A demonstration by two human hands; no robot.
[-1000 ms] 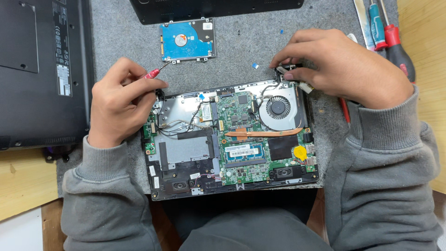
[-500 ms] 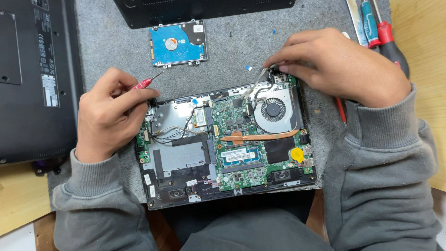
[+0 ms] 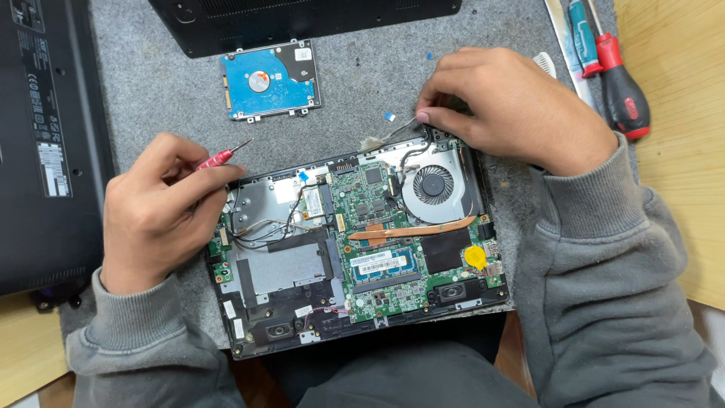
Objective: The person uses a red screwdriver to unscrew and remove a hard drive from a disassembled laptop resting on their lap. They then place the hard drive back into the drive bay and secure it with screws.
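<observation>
A person in grey sleeves is working over an opened laptop [image 3: 355, 257] lying on a grey mat [image 3: 362, 83] on the surface. The left hand [image 3: 162, 208] is resting on the laptop's left edge, its fingers [image 3: 215, 177] curled and pinching a small red screwdriver [image 3: 219, 157] whose tip is pointing up and away from them. The right hand [image 3: 513, 106] is sitting at the laptop's top right corner, its fingers pressed together on a thin cable [image 3: 389, 134] just above the round fan [image 3: 433, 185]. A blue hard drive [image 3: 268, 81] is lying well beyond the left fingers, and larger screwdrivers [image 3: 615, 72] are lying just right of the right hand.
</observation>
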